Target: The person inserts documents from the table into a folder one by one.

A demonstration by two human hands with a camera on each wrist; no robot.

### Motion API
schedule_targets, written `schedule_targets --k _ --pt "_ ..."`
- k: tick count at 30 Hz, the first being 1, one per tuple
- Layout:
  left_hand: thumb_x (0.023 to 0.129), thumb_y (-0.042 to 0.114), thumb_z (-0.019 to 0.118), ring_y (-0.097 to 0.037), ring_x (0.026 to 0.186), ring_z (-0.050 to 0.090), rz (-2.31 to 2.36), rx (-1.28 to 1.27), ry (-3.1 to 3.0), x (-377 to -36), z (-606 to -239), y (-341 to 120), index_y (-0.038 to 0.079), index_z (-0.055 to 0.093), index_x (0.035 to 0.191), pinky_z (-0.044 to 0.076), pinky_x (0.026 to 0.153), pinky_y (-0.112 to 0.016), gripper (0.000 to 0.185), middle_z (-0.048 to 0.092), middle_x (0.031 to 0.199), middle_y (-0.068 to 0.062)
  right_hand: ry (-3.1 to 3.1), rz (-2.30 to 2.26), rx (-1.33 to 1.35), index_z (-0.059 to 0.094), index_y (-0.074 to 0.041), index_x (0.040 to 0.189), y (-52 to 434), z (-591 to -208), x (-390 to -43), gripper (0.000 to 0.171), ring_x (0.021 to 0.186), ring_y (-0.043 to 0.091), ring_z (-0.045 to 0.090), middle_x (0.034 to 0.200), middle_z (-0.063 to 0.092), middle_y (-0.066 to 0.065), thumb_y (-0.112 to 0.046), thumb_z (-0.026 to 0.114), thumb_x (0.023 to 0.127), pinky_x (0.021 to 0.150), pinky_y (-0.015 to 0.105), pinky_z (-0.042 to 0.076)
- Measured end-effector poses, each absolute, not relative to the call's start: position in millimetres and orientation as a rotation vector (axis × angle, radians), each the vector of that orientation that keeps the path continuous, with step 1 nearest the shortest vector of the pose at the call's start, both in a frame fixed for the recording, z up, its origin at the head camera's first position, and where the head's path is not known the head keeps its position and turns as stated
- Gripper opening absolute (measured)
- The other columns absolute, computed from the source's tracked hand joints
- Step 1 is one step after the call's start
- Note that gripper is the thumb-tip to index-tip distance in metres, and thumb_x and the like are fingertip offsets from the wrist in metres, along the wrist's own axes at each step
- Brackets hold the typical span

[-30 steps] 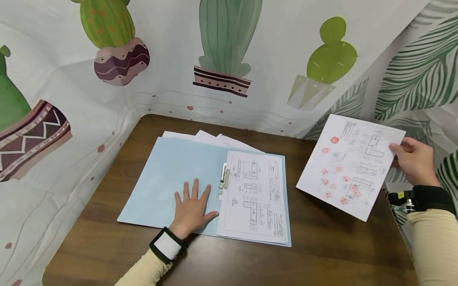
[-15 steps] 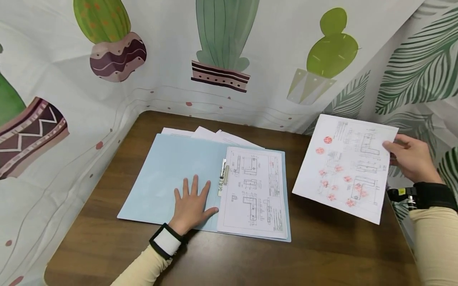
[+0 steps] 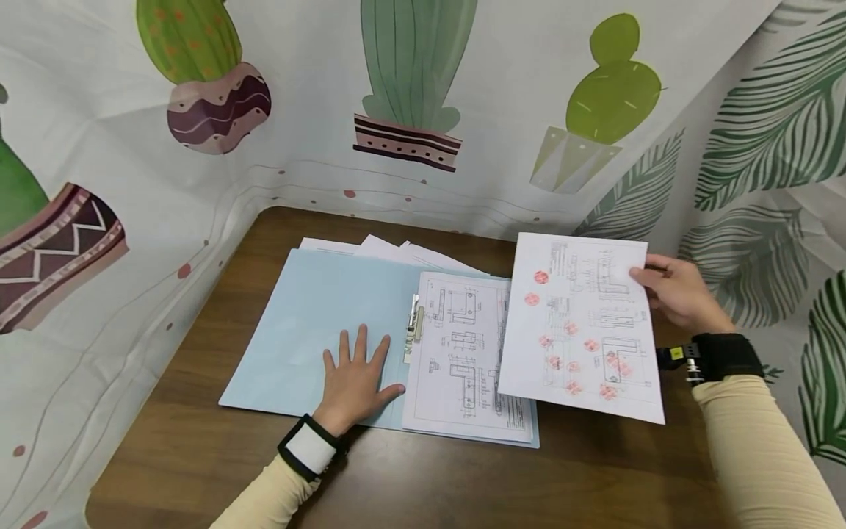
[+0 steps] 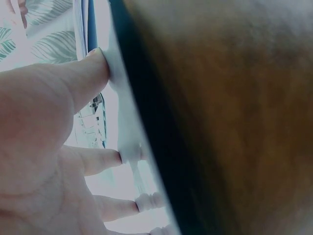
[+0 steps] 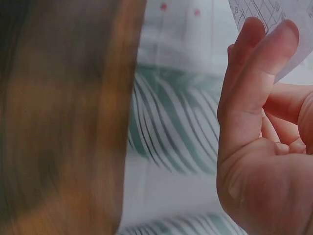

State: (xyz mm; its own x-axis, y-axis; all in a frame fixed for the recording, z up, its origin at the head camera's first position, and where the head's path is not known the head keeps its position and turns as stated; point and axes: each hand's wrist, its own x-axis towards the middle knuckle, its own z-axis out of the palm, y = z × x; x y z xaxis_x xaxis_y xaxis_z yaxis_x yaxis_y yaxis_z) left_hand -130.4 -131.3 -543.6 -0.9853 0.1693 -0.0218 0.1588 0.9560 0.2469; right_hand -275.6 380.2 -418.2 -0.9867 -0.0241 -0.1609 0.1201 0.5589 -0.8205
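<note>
Right hand (image 3: 681,297), at the right of the head frame, pinches the right edge of a white paper sheet printed with line drawings and red round stamps (image 3: 581,327); thumb on top, fingers curled beneath, as the right wrist view also shows (image 5: 264,63). Sheet is held off the dark brown wooden table (image 3: 595,470), near centre-right of the frame, its left edge overlapping the white drawing page clipped in the open pale blue card folder (image 3: 317,323). Left hand (image 3: 357,382) lies flat on the folder's left leaf, fingers spread and straight, bearing down on it.

Judgement: to seat the sheet well, its left edge should run parallel to the metal clip (image 3: 415,334) at the folder's spine and its corners should match the clipped page (image 3: 463,360), with the left hand pinning the folder.

Sheet's long axis runs top-to-bottom in the frame, tilted slightly, top edge toward the upper frame; printed face up.
</note>
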Motion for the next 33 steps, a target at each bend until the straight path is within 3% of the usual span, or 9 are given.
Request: schedule_targets --k 10,25,33 --pt "0.084 0.060 0.077 -0.062 0.145 0.021 0.392 0.257 3.073 -130.5 -544.0 -132.1 0.009 0.049 0.153 0.023 0.104 -0.081 0.090 0.029 0.160 -0.033 2.429 -1.571 0.000 0.048 0.004 0.146 322.3 -452.6 -279.9 0.048 0.083 0.017 0.074 0.101 0.075 -0.002 -0.023 0.056 0.107 0.066 0.038 0.061" --pt "0.085 0.061 0.075 -0.062 0.145 0.021 0.400 0.280 3.069 -129.7 -543.9 -131.5 0.009 0.048 0.154 0.023 0.104 -0.082 0.090 0.028 0.160 -0.034 2.279 -1.659 -0.011 0.054 0.000 0.142 265.6 -501.0 -279.0 0.039 0.077 0.019 0.072 0.106 0.075 0.016 -0.017 0.057 0.107 0.057 0.031 0.055" --pt "0.085 0.060 0.076 -0.063 0.145 0.022 0.421 0.278 3.071 -129.3 -541.4 -132.0 0.008 0.049 0.153 0.023 0.104 -0.082 0.089 0.029 0.160 -0.034 2.268 -1.668 -0.006 0.055 -0.001 0.141 251.6 -511.3 -278.7 0.037 0.077 0.018 0.072 0.107 0.074 0.016 -0.016 0.056 0.107 0.057 0.030 0.055"
